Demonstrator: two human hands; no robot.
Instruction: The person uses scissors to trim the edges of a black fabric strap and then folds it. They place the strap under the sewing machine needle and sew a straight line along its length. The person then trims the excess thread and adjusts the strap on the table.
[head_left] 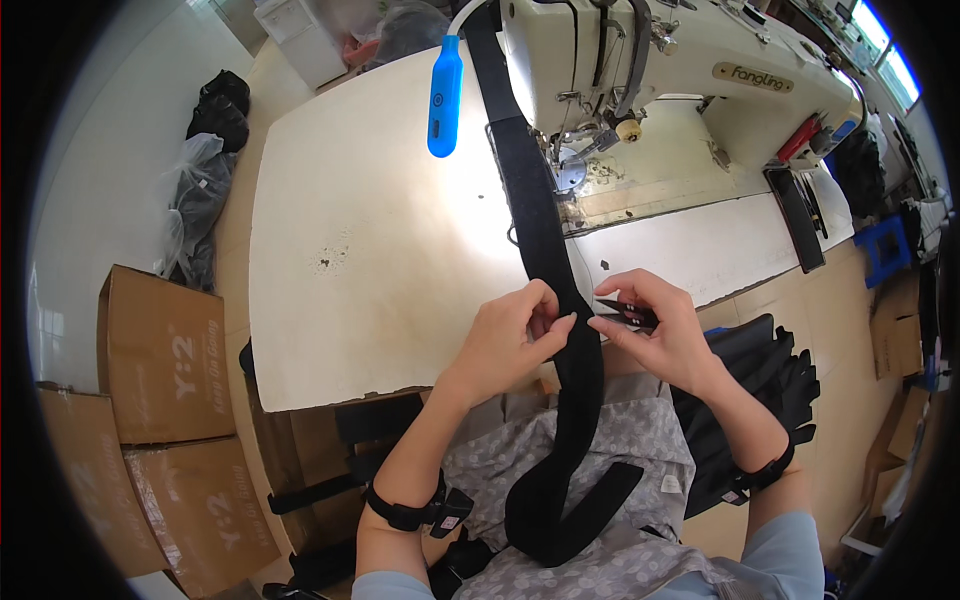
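Observation:
A long black fabric strap (541,215) runs from beside the sewing machine (690,65) down over the table's front edge. Its lower part drapes across my lap and folds back on itself. My left hand (512,335) pinches the strap near that edge, thumb and fingertips closed on it. Just right of the strap, my right hand (665,330) holds small dark thread snips (630,314) in its curled fingers. The tips of the snips are partly covered by the fingers. The needle area (570,165) lies right of the strap, farther up the table.
A blue lamp (445,98) hangs over the white tabletop (350,230). A black tray (795,220) with tools lies at the right. Cardboard boxes (165,350) are stacked on the left floor; black strips (755,400) hang at my right. A blue stool (882,250) stands farther right.

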